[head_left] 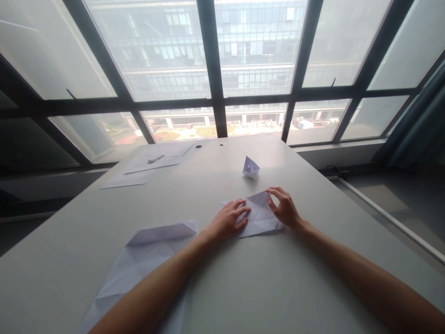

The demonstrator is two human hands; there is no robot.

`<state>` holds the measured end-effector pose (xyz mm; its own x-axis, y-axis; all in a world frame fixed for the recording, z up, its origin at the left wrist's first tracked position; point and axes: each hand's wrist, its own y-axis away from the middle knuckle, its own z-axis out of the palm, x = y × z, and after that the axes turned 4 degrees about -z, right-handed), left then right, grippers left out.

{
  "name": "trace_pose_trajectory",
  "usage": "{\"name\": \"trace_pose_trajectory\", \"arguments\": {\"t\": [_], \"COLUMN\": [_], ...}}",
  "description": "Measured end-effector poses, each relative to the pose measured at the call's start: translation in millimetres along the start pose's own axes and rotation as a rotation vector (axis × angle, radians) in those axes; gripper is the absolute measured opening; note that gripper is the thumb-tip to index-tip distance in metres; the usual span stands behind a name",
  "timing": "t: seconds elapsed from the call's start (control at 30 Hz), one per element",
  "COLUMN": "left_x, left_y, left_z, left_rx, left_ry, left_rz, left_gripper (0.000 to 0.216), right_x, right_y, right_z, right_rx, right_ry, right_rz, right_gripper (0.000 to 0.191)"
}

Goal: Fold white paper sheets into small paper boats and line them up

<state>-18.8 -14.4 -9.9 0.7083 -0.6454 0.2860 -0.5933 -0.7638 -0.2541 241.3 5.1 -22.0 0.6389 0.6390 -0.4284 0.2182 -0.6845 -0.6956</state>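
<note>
A creased, partly folded white sheet of paper (pixel 261 212) lies on the table in front of me. My left hand (pixel 232 218) rests flat over its left part, fingers spread, pressing it to the tabletop. At the sheet's upper right corner, my right hand (pixel 283 207) has thumb and index finger closed on the paper's edge. Just beyond stands a small folded paper boat (pixel 251 168), touched by neither hand. Another large creased sheet (pixel 146 253) lies at the left, partly hidden under my left forearm.
The white table (pixel 222 287) reaches to the window wall. Several flat paper sheets (pixel 139 178) lie at its far left, with a small white object (pixel 155 158) on top. Round cable holes (pixel 198 146) sit near the far edge. A dark curtain (pixel 413 125) hangs at right.
</note>
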Motion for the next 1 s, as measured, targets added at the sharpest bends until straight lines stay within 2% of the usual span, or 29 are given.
{"name": "trace_pose_trajectory", "arguments": {"t": [0.07, 0.17, 0.33, 0.5, 0.67, 0.9, 1.0], "left_x": [1, 1, -2, -5, -6, -7, -7], "left_y": [0, 1, 1, -1, -1, -1, -2], "left_z": [-1, -1, 1, 3, 5, 5, 6], "left_rx": [0.015, 0.018, -0.018, -0.061, -0.061, -0.078, -0.087], "left_ry": [0.012, 0.043, 0.033, 0.003, 0.009, -0.008, -0.014], "left_rz": [-0.011, -0.039, -0.069, -0.019, -0.021, -0.009, -0.008], "left_gripper": [0.040, 0.057, 0.075, 0.063, 0.049, 0.051, 0.051], "right_x": [-6, -15, -25, -26, -23, -24, -20], "right_y": [-1, -1, 2, 1, 2, 3, 5], "right_z": [-3, -7, -11, -10, -9, -10, -5], "right_rx": [-0.007, -0.036, -0.184, -0.349, -0.435, -0.442, -0.406], "right_ry": [-0.064, -0.185, -0.316, -0.335, -0.324, -0.307, -0.306], "right_rz": [-0.044, -0.122, -0.228, -0.286, -0.295, -0.236, -0.210], "right_gripper": [0.026, 0.028, 0.029, 0.020, 0.023, 0.025, 0.023]}}
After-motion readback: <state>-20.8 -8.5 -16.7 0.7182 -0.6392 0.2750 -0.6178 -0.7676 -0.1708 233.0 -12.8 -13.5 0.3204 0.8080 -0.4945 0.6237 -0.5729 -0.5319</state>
